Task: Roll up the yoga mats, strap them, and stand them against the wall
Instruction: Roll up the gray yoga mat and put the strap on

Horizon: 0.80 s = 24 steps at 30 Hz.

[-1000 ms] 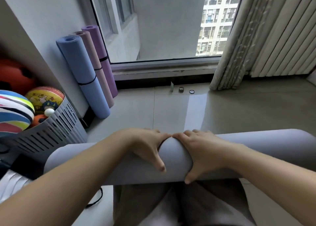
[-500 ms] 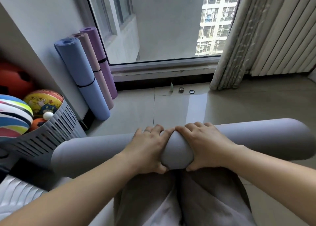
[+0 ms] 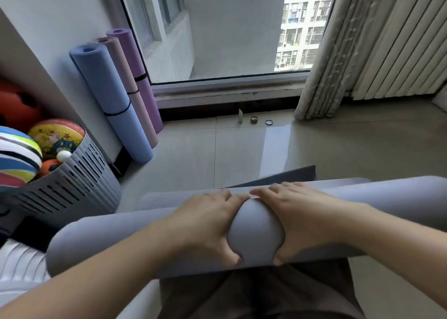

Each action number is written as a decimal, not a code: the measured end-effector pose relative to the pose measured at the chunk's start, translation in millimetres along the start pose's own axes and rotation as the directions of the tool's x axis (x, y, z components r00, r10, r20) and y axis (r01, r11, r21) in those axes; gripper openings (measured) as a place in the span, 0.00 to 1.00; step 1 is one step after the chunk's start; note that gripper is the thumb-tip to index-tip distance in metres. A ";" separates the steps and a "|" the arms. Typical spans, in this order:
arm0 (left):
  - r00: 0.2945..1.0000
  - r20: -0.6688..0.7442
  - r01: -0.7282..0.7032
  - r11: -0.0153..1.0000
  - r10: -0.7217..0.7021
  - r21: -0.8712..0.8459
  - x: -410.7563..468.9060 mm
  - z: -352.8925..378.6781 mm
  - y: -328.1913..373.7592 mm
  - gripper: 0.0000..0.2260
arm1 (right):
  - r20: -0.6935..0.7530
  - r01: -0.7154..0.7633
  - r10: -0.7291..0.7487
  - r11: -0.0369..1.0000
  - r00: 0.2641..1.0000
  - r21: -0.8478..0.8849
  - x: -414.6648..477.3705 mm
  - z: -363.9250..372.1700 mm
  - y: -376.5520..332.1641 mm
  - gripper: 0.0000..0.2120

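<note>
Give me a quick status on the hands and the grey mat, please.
Left hand, right hand grip mat roll. Short flap not yet rolled. Basket near its left end.

Grey slotted basket [image 3: 72, 188] at left on the tiled floor [image 3: 188, 159] holds a striped ball [image 3: 17, 154], a yellow cartoon-printed ball [image 3: 56, 135] and a small white ball [image 3: 64, 154]. Pale curtain [image 3: 321, 60] hangs right of the window [image 3: 229, 28]. Below the sill, in a row: green tab [image 3: 240, 116], round tin [image 3: 253, 119], dark ring [image 3: 268, 122].

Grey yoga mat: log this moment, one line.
step: rolling | grey rolled foam yoga mat: horizontal, unstrapped | left hand, right hand: grip its middle | three strapped rolled mats: at wall
</note>
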<state>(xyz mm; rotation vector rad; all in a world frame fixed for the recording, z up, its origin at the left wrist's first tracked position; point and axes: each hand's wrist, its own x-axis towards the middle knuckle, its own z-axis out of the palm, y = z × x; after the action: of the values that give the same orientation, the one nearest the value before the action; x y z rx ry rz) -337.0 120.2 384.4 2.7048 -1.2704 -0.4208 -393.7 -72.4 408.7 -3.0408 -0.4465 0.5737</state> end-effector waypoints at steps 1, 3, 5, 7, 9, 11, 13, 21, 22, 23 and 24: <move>0.997 0.081 0.020 0.997 -0.014 -0.073 8.3 -4.9 -8.6 0.42 | -0.047 0.001 -0.002 1.000 0.999 -0.022 -2.2 -0.3 0.5 0.53; 0.966 0.259 0.040 0.974 0.019 -0.222 27.1 -14.8 -25.1 0.43 | -0.121 0.023 -0.035 0.994 0.992 -0.103 -6.3 2.0 -2.1 0.56; 0.922 0.386 0.089 0.958 0.024 -0.272 42.4 -26.5 -34.5 0.43 | -0.098 0.018 -0.032 0.989 0.995 -0.144 -3.9 7.6 -6.8 0.59; 0.921 0.389 0.099 0.961 0.009 -0.258 48.8 -33.8 -35.3 0.41 | -0.071 -0.005 -0.006 0.989 0.997 -0.150 8.9 11.2 -2.3 0.61; 0.971 0.236 0.070 0.982 -0.027 -0.177 41.1 -34.8 -28.0 0.42 | -0.057 -0.014 0.008 0.994 0.998 -0.109 24.0 6.8 8.4 0.59; 0.994 0.074 0.072 0.996 -0.076 0.052 26.2 -21.8 -19.1 0.47 | -0.064 -0.005 -0.001 0.996 0.998 -0.088 34.4 0.0 16.9 0.55; 0.997 -0.002 0.080 0.952 -0.083 0.296 12.5 -1.2 -10.3 0.53 | -0.051 0.020 -0.026 0.993 0.998 -0.115 41.4 -6.8 19.2 0.50; 0.932 -0.362 0.156 0.934 -0.031 0.320 3.7 -46.6 -16.4 0.52 | -0.203 0.032 -0.093 0.958 0.975 -0.284 33.3 -83.9 11.5 0.48; 0.932 -0.361 0.148 0.933 -0.021 0.327 -1.2 -53.3 -12.9 0.52 | -0.201 0.037 -0.099 0.956 0.975 -0.290 26.4 -90.9 9.0 0.48; 0.935 -0.353 0.134 0.928 -0.004 0.346 -6.9 -58.5 -8.3 0.52 | -0.197 0.042 -0.104 0.954 0.975 -0.297 19.1 -94.4 6.1 0.48; 0.939 -0.342 0.116 0.921 0.020 0.373 -13.1 -60.6 -3.5 0.52 | -0.191 0.042 -0.103 0.952 0.976 -0.302 10.7 -94.1 2.6 0.48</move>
<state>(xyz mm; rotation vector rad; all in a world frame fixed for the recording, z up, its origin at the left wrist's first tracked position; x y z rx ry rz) -324.2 132.2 444.1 2.9488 -1.2971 0.3285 -349.6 -68.3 492.5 -3.2988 -0.6898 0.1990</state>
